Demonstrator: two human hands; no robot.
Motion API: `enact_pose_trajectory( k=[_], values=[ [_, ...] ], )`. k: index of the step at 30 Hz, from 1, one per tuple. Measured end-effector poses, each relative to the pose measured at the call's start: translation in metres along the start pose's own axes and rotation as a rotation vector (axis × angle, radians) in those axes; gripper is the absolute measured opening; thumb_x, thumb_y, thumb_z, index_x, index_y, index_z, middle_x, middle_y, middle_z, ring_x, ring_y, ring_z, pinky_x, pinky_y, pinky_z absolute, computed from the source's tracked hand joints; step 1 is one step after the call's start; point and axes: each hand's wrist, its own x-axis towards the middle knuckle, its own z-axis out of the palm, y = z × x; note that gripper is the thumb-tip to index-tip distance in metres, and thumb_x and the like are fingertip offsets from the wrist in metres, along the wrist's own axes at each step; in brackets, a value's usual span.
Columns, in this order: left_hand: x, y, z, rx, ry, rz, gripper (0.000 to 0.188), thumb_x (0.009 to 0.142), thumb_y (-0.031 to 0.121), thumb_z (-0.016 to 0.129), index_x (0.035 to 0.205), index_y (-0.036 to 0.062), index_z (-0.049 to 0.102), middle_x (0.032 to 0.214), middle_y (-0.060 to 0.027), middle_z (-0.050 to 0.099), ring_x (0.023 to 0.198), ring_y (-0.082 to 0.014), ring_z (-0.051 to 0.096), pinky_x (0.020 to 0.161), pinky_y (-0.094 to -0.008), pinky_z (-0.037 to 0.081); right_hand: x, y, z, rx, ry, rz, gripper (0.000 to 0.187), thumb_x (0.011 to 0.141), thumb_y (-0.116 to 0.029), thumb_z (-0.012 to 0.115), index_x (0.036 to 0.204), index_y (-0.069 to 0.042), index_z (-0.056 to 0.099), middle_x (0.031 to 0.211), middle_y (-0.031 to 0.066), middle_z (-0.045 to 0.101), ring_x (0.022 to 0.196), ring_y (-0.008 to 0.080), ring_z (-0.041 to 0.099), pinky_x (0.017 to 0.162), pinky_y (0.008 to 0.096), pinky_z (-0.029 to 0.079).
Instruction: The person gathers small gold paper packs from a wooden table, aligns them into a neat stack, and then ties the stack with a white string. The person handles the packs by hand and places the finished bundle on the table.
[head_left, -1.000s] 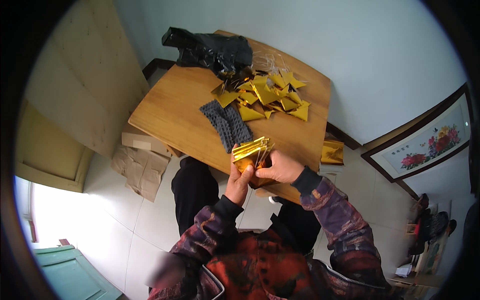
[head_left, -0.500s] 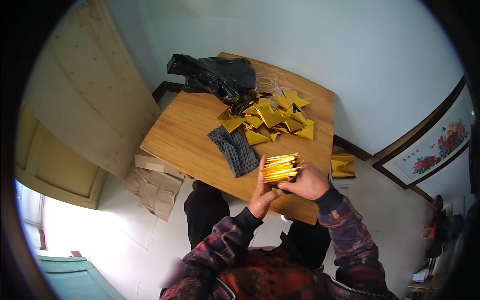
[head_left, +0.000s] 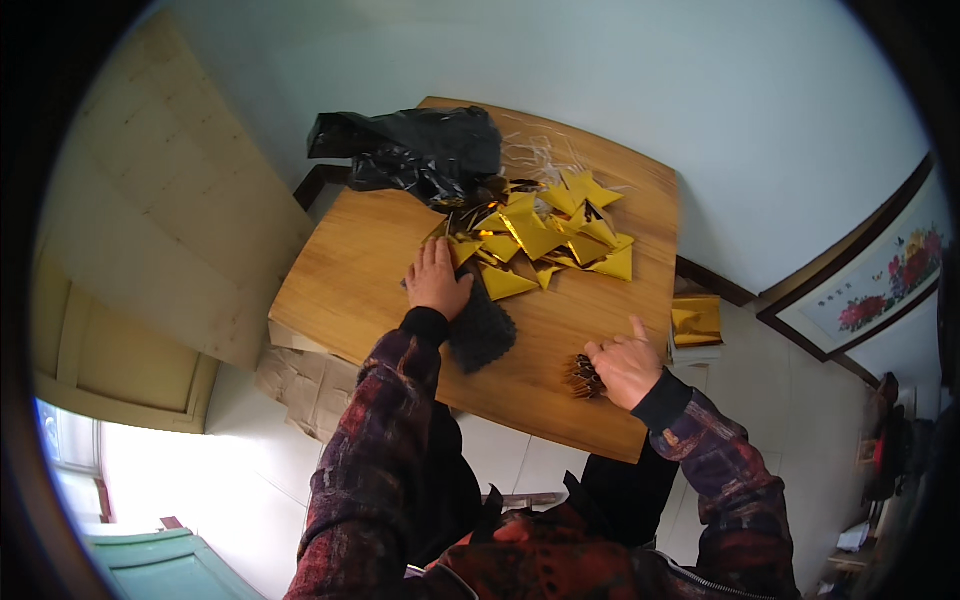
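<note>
A loose pile of folded gold foil papers (head_left: 535, 228), many of them pointed, lies toward the far side of the wooden table. My left hand (head_left: 438, 280) reaches to its left edge, fingers stretched out and laid over a gold piece. Partly under that hand is a dark grey textured cloth (head_left: 482, 335). Near the front right of the table, my right hand (head_left: 625, 367) grips a compact stack of folded gold papers (head_left: 583, 377) from its right side, one finger sticking out. The stack looks brownish from its edges, and the fingers behind it are hidden.
A black plastic bag (head_left: 425, 150) lies at the table's (head_left: 350, 270) far left, with clear strips (head_left: 540, 155) beside it. Gold sheets (head_left: 696, 320) sit beyond the right edge. Brown cardboard (head_left: 305, 385) is on the floor at left; a framed flower picture (head_left: 880, 280) leans at right.
The gold stack, held between both hands before, is now down by the table's front right with my right hand. My left hand has left it and moved far left to the pile, over the cloth.
</note>
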Motion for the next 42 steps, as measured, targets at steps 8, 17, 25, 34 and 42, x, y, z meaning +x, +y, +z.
enact_pose_trajectory(
  k=[8,17,25,34,42],
  values=[
    [0.003,0.007,-0.021,-0.035,0.229,0.056,0.034,0.089,0.015,0.055,0.122,0.0065,0.057,0.129,-0.0118,0.054,0.122,-0.0306,0.048,0.100,-0.0425,0.038,-0.006,0.001,0.003,0.074,0.074,-0.039,0.015,0.077,-0.007,0.057,0.091,-0.009,0.062,0.069,0.0059,0.063,0.071,0.0248,0.062,0.083,0.0392,0.037],
    [-0.117,0.044,-0.034,-1.392,-0.502,-0.018,0.022,0.097,0.018,0.054,0.112,0.0028,0.061,0.098,-0.0036,0.067,0.092,-0.0145,0.065,0.076,-0.0243,0.048,-0.049,-0.032,-0.019,0.421,0.325,-0.106,0.028,0.070,-0.006,0.066,0.097,-0.011,0.059,0.088,0.0038,0.061,0.088,0.0238,0.059,0.092,0.0412,0.037],
    [-0.155,0.065,-0.005,-1.144,-0.929,0.281,0.031,0.099,0.021,0.049,0.120,-0.0010,0.056,0.106,-0.0028,0.062,0.099,-0.0090,0.053,0.085,-0.0253,0.043,-0.067,-0.049,-0.022,0.401,0.415,-0.103,0.031,0.070,-0.021,0.073,0.096,-0.009,0.061,0.129,0.0082,0.045,0.124,0.0313,0.041,0.104,0.0447,0.031],
    [-0.159,0.073,-0.008,-1.077,-0.796,0.269,0.065,0.098,0.054,0.037,0.130,-0.0011,0.048,0.116,-0.0099,0.058,0.107,-0.0164,0.051,0.093,-0.0306,0.041,-0.056,-0.038,-0.008,0.383,0.238,-0.052,0.040,0.071,-0.028,0.074,0.102,-0.009,0.058,0.091,0.0056,0.059,0.095,0.0241,0.058,0.086,0.0402,0.037],
    [-0.068,0.061,-0.012,-0.827,-0.369,0.292,0.035,0.092,0.023,0.059,0.118,-0.0009,0.058,0.099,-0.0115,0.067,0.083,-0.0140,0.062,0.074,-0.0293,0.049,-0.030,-0.018,0.003,0.130,0.041,0.093,0.051,0.064,-0.021,0.078,0.105,-0.005,0.053,0.092,0.0106,0.060,0.090,0.0263,0.060,0.078,0.0370,0.040]
  ],
)
